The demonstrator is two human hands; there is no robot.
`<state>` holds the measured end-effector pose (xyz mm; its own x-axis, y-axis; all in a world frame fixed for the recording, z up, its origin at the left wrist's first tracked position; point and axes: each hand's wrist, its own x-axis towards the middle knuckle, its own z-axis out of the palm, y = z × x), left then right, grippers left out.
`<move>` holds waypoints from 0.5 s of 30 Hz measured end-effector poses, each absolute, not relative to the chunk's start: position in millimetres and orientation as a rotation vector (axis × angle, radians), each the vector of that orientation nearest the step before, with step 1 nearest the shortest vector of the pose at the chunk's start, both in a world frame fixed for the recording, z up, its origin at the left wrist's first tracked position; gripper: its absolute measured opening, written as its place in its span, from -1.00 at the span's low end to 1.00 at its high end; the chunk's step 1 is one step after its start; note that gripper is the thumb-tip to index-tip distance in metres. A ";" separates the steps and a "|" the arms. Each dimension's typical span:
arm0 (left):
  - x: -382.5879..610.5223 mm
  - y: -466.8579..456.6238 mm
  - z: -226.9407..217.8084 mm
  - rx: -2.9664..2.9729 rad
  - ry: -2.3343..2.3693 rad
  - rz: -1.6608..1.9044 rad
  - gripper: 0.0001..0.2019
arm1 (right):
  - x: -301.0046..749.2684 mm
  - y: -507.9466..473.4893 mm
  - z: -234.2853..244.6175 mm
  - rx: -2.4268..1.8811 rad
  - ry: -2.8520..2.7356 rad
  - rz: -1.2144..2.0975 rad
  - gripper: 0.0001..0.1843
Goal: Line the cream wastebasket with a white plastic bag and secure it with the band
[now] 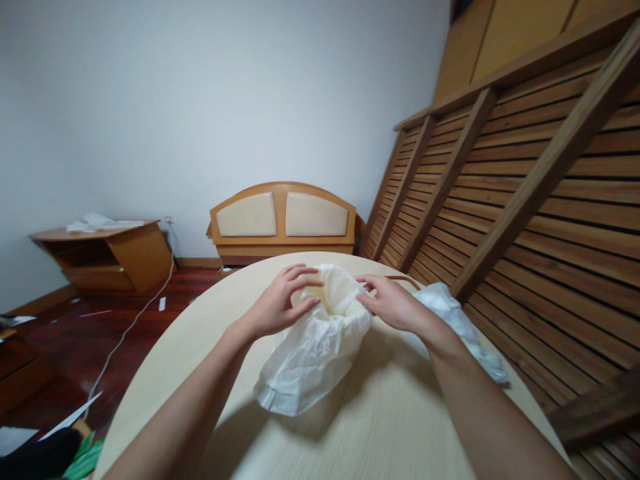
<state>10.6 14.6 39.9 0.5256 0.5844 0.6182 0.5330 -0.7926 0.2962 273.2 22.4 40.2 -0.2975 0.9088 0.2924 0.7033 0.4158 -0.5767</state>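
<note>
A crumpled white plastic bag (320, 360) stands on the round pale wooden table (415, 427), its mouth open at the top. Yellowish-cream colour shows inside the mouth; whether a container is within I cannot make out. My left hand (285, 300) is at the left side of the mouth, thumb and fingers spread apart around the rim. On the opposite side, my right hand (387, 300) has its thumb and fingertips at the rim, closed on the bag's edge. A second bunched white plastic bag (457, 327) lies on the table beyond my right forearm.
A slatted wooden frame (500, 220) leans along the right side, close to the table. Behind the table stands a headboard (283, 240) with cream panels. At left are a low cabinet (140, 260) with papers on top, and a white cable (130, 333) across the dark red floor.
</note>
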 end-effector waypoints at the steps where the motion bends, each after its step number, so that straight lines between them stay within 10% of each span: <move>1: 9.9 12.3 42.4 2.720 0.899 1.036 -0.79 | 273.2 25.4 38.5 -1.374 -2.073 0.445 -0.61; 15: 9.5 32.2 23.5 2.706 0.865 0.952 -0.77 | 232.4 -11.2 57.5 -1.058 -2.415 0.005 -0.76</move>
<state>9.5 32.2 23.5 0.6333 0.5646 0.5293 0.4727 -0.8237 0.3131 232.4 -11.2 57.5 -0.5731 0.6903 0.4416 0.6886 0.6978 -0.1971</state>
